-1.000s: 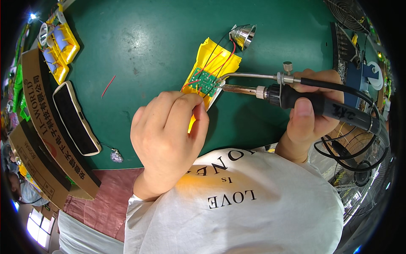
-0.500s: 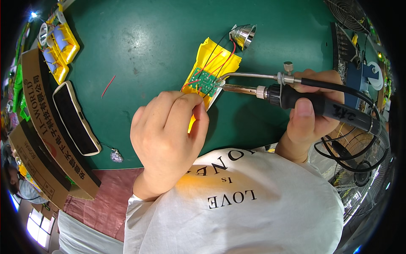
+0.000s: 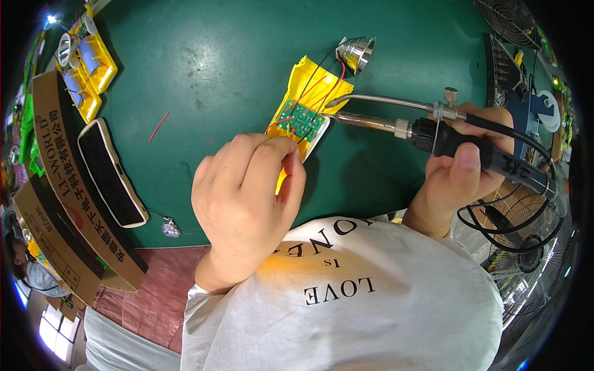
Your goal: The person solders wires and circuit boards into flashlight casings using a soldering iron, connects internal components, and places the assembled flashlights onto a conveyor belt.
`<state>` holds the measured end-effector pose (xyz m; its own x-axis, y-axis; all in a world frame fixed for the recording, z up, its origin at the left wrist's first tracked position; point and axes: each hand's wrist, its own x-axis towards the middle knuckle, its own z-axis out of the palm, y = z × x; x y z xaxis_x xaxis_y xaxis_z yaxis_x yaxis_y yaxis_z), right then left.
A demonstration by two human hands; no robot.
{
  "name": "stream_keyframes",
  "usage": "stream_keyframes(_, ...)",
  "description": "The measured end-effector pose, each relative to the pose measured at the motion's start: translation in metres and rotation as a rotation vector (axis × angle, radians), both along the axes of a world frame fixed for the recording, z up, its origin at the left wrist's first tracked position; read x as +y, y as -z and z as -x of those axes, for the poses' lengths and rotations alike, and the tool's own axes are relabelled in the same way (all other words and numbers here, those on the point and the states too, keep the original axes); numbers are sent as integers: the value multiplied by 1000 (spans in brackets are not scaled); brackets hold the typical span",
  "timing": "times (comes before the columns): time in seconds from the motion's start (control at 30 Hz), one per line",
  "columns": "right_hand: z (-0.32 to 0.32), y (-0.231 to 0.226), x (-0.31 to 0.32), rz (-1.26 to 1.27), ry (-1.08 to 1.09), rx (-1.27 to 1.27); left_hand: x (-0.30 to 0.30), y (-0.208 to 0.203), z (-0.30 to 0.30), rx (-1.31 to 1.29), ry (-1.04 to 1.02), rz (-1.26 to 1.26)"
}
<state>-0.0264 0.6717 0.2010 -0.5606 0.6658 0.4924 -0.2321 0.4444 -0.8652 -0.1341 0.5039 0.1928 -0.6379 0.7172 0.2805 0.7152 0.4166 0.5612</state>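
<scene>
A yellow plastic housing (image 3: 333,91) lies on the green tabletop, with a small green circuit board (image 3: 301,122) in it. Red and black wires run from the board to a shiny cone-shaped reflector (image 3: 357,54) beyond the housing. My left hand (image 3: 247,176) is closed over the housing's near end, thumb and forefinger pinched beside the board; what they grip is hidden. In my right hand (image 3: 465,154) is a black-handled soldering iron (image 3: 427,134) with a thin metal feed tube (image 3: 390,102) clamped above it. The iron's tip is at the board's right edge.
A loose red wire (image 3: 159,126) and a phone (image 3: 111,173) with a charm lie to the left. Cardboard pieces (image 3: 74,161) stand along the left edge, below more yellow housings (image 3: 93,62) with blue cells. A fan (image 3: 529,247) stands at lower right.
My right hand has moved the soldering iron and feed tube a little to the right; the tube's end has lifted off the board. My left hand and the housing have stayed put.
</scene>
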Motion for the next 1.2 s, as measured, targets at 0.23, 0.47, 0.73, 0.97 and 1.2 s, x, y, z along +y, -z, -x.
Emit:
stream_keyframes(0.23, -5, 0, 7, -188, 28, -156, -2, -6, 5, -58, 18, 34)
stream_keyframes(0.47, -12, 5, 5, -37, 169, -32, -37, -34, 37, 10, -338, -3)
stream_keyframes(0.73, -16, 7, -1, -11, 181, -30, -108, -65, 85, 184, -772, 55)
stream_keyframes(0.97, -20, 11, -1, 104, 187, -37, -138, -85, 124, 330, -660, 368)
stream_keyframes(1.2, -15, 7, -4, 79, 140, -34, -111, -93, 220, 422, -582, 561)
